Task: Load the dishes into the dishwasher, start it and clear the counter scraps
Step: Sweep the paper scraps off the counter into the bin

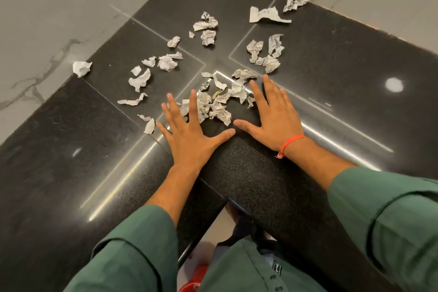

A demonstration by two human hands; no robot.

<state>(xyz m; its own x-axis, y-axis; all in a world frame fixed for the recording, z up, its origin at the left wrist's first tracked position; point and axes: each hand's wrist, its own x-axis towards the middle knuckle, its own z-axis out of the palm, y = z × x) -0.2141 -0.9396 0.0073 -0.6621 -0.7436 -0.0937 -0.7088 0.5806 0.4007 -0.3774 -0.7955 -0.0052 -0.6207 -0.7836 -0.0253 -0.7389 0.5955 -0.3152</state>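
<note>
Item: crumpled white paper scraps (214, 104), irregular and creased, lying scattered across our polished, speckled black stone table (331, 59). We are pressing our left hand (189, 135) and right hand (272, 121) flat, fingers spread straight, flanking the nearest heap. The scatter is trailing diagonally toward the far wall edge; bare stone is showing on both sides.

- No text, brand or number can be read anywhere.
- Paper scraps (214, 106) on the counter (331, 59) carry faint printed lines, too small to make out.
- A small dark tag (277, 268) on the green shirt (237, 272), near edge, bears illegible script.
</note>
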